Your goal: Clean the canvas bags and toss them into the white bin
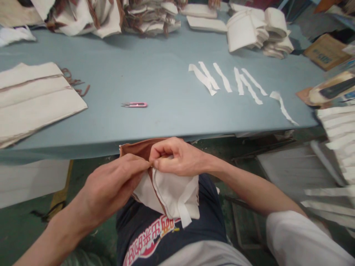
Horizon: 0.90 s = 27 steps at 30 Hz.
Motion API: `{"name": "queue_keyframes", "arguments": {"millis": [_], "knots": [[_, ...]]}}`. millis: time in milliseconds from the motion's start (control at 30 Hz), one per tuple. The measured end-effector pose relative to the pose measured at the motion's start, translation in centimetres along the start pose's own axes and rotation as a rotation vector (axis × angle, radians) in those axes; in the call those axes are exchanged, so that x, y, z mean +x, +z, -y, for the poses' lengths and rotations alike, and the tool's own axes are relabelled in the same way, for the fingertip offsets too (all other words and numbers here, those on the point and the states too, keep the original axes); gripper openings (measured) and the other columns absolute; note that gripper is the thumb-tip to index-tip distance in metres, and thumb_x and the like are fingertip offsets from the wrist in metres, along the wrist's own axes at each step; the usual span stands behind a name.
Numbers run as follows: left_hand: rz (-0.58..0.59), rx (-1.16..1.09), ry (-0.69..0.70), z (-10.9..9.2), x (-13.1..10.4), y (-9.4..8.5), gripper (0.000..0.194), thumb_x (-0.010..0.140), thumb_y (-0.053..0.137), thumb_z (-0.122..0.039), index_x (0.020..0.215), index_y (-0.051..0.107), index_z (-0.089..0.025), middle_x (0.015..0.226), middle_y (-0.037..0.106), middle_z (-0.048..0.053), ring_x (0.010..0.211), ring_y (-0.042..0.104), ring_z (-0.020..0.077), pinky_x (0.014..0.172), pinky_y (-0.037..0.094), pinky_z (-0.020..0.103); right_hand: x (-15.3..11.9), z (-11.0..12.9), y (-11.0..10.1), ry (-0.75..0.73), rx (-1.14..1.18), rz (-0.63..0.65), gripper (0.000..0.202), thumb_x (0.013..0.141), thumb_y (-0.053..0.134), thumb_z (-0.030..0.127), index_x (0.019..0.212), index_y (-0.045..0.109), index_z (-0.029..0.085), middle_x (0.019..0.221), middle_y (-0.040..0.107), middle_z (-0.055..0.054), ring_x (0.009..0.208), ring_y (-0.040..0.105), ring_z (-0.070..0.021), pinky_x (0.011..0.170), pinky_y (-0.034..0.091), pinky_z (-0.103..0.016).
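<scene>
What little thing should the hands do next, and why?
Maybe the left hand and right hand should move their pinch slightly down the brown edge: their fingertips meet near its top, and below them it runs down beside the cream cloth unpinched.

Blue-green table (166, 125) with snips (138, 105), white strips (222, 77).

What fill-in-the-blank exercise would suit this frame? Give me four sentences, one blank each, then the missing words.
1. The snips on the table have a ____ handle.
2. Seen from the person's side, the snips lie to the ____ of the loose white strips.
3. The fingers of the left hand and right hand pinch a cloth piece that shows cream and ____ material.
4. The cardboard box is toward the person's ____ side.

Missing words: pink; left; brown; right.
</scene>
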<state>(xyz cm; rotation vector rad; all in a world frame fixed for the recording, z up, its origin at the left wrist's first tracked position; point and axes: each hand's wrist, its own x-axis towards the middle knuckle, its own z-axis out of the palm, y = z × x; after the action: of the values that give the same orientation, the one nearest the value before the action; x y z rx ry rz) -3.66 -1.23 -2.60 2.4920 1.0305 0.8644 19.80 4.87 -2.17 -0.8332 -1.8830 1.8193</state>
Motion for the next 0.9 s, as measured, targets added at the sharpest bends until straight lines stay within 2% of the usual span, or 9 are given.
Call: {"name": "queue_keyframes", "arguments": {"millis": [67, 167, 267, 367, 433, 533, 667, 767, 900], "knots": [[0.013, -0.030, -0.121, -0.3, 0.0, -0.5, 0.011, 0.111, 0.058, -0.028, 0.118, 0.067, -0.028, 0.101, 0.084, -0.003, 0.078, 0.080, 0.0141, 0.072, 0.062, 0.018, -0.3, 0.0, 0.0, -0.097, -0.141, -0.017, 0.012, 0.081, 0.057, 0.024, 0.081, 0.067, 0.017, 0.072, 0.060, 0.004, 0.065, 0.049, -0.0107, 0.061, 0.036, -0.024], [0.090, -0.115, -0.253, -0.4, 0.3, -1.6, 0.020, 0.109, 0.063, -0.043, 0.123, 0.071, -0.031, 0.104, 0.085, -0.004, 0.080, 0.081, 0.0152, 0.070, 0.061, 0.018, -0.7, 0.1, 0.0, -0.266, -0.428, -0.086, 0.015, 0.086, 0.055, 0.018, 0.085, 0.070, 0.016, 0.075, 0.069, 0.001, 0.066, 0.055, -0.0114, 0.064, 0.036, -0.026], [0.203, -0.213, -0.280, -0.5, 1.1, -2.5, 0.026, 0.113, 0.054, -0.043, 0.111, 0.076, -0.029, 0.090, 0.083, -0.006, 0.070, 0.076, 0.0133, 0.062, 0.055, 0.018, -1.2, 0.5, 0.4, -0.433, -0.689, -0.174, 0.021, 0.094, 0.052, 0.016, 0.087, 0.072, 0.017, 0.077, 0.073, -0.002, 0.070, 0.059, -0.0137, 0.068, 0.039, -0.028], [0.235, -0.204, -0.246, -0.6, 1.8, -2.4, 0.035, 0.113, 0.053, -0.039, 0.088, 0.072, -0.024, 0.073, 0.075, -0.006, 0.056, 0.066, 0.0111, 0.054, 0.046, 0.021, -1.7, 0.9, 0.6, -0.518, -0.851, -0.217, 0.027, 0.103, 0.049, 0.018, 0.089, 0.073, 0.017, 0.077, 0.075, -0.004, 0.072, 0.062, -0.0160, 0.070, 0.041, -0.030], [0.204, -0.168, -0.182, -0.7, 1.8, -1.9, 0.030, 0.112, 0.055, -0.035, 0.087, 0.069, -0.024, 0.073, 0.073, -0.005, 0.059, 0.066, 0.0119, 0.057, 0.045, 0.023, -2.0, 1.0, 0.5, -0.524, -0.840, -0.199, 0.026, 0.104, 0.050, 0.018, 0.090, 0.072, 0.017, 0.079, 0.076, -0.004, 0.073, 0.064, -0.0157, 0.071, 0.042, -0.029], [0.161, -0.147, -0.107, -0.5, 1.2, -1.3, 0.017, 0.111, 0.056, -0.027, 0.098, 0.067, -0.025, 0.081, 0.072, -0.005, 0.068, 0.068, 0.0130, 0.065, 0.047, 0.024, -2.1, 0.5, 0.1, -0.487, -0.649, -0.140, 0.020, 0.103, 0.055, 0.017, 0.093, 0.072, 0.016, 0.081, 0.076, -0.002, 0.074, 0.065, -0.0132, 0.072, 0.045, -0.026], [0.173, -0.260, -0.161, -0.4, 0.5, -1.0, 0.016, 0.111, 0.056, -0.022, 0.099, 0.066, -0.026, 0.082, 0.071, -0.007, 0.068, 0.065, 0.0110, 0.065, 0.047, 0.022, -1.7, -0.8, -0.4, -0.426, -0.402, -0.038, 0.020, 0.107, 0.057, 0.025, 0.096, 0.071, 0.017, 0.084, 0.075, 0.000, 0.070, 0.063, -0.0106, 0.069, 0.045, -0.023], [0.155, -0.289, -0.204, -0.5, 0.6, -0.9, 0.019, 0.110, 0.056, -0.020, 0.094, 0.065, -0.025, 0.080, 0.069, -0.007, 0.067, 0.063, 0.0118, 0.065, 0.047, 0.023, -1.8, -0.9, -0.4, -0.452, -0.440, -0.015, 0.019, 0.107, 0.053, 0.021, 0.102, 0.070, 0.016, 0.088, 0.075, -0.002, 0.074, 0.063, -0.0122, 0.072, 0.046, -0.025], [0.133, -0.194, -0.132, -0.9, 1.0, -0.9, 0.017, 0.109, 0.057, -0.016, 0.097, 0.064, -0.025, 0.082, 0.069, -0.006, 0.073, 0.063, 0.0136, 0.072, 0.045, 0.028, -2.3, 0.6, -0.8, -0.416, -0.531, -0.013, 0.022, 0.102, 0.048, 0.013, 0.103, 0.069, 0.017, 0.095, 0.075, -0.005, 0.088, 0.066, -0.0166, 0.085, 0.049, -0.030]]}}
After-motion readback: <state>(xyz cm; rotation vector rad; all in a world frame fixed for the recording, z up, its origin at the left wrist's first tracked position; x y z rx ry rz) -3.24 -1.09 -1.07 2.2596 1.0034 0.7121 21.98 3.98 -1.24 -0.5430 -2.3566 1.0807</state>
